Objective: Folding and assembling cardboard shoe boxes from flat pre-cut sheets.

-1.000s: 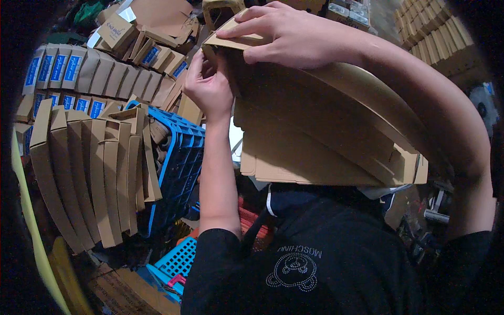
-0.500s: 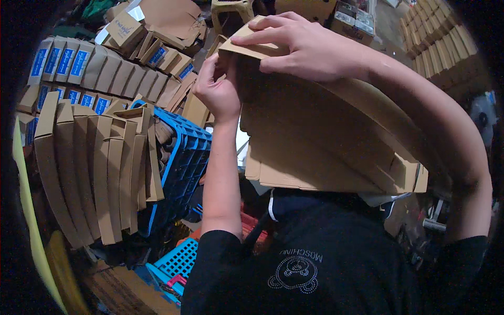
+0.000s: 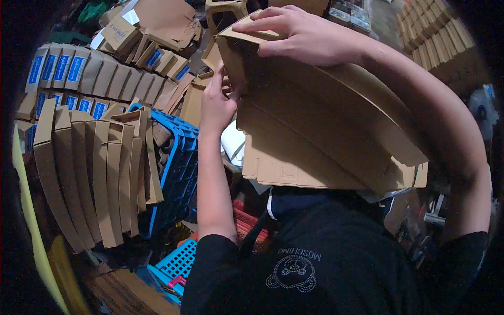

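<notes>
A brown cardboard box [image 3: 336,105], partly folded up, is in front of me with its long side facing me. My right hand [image 3: 304,39] grips its far upper corner, fingers over the top edge and thumb against the side. At the box's left end my left hand [image 3: 216,107] has its fingers curled around an end flap, partly hidden behind the cardboard. Beneath the box are flat cardboard sheets [image 3: 294,176], stacked with their edges toward my body.
Several folded long boxes [image 3: 100,173] stand in a row at left, beside a blue plastic crate [image 3: 176,168]. Rows of boxes with blue labels [image 3: 60,68] lie behind. A turquoise basket [image 3: 176,262] is low at left, and stacked boxes [image 3: 441,39] rise at far right.
My left hand has moved down from the box's top corner to lower along its end, and the end flap now sticks outward. My right hand keeps its hold on the corner.
</notes>
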### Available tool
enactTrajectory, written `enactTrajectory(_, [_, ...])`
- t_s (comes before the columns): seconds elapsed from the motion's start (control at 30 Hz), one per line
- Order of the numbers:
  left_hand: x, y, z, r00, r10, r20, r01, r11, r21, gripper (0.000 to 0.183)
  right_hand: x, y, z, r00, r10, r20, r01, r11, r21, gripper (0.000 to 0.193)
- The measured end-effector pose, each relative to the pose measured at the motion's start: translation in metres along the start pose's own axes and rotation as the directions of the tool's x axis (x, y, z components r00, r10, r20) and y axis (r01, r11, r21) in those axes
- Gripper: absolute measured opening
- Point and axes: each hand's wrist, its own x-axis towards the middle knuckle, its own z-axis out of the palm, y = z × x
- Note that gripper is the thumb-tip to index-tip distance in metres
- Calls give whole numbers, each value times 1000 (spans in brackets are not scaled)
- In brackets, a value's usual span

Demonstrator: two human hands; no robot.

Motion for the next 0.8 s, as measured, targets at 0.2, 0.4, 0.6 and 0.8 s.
enactTrajectory(0.2, [-4,-5,8,999,-41,18,41,998,38,75,-4,-16,-7,999,31,43,-29,998,-47,62])
enactTrajectory(0.4, [-8,-20,15,999,37,-32,-32,988,154,74,-5,-14,-5,999,43,29,-42,998,-37,64])
enactTrajectory(0.6, [-8,-19,21,990,77,-118,-71,996,50,59,-8,-21,-4,998,56,28,-54,997,-63,64])
enactTrajectory(0.8, [-4,-16,14,1000,3,10,-4,998,60,65,-14,-19,-1,999,16,-44,-18,999,-41,63])
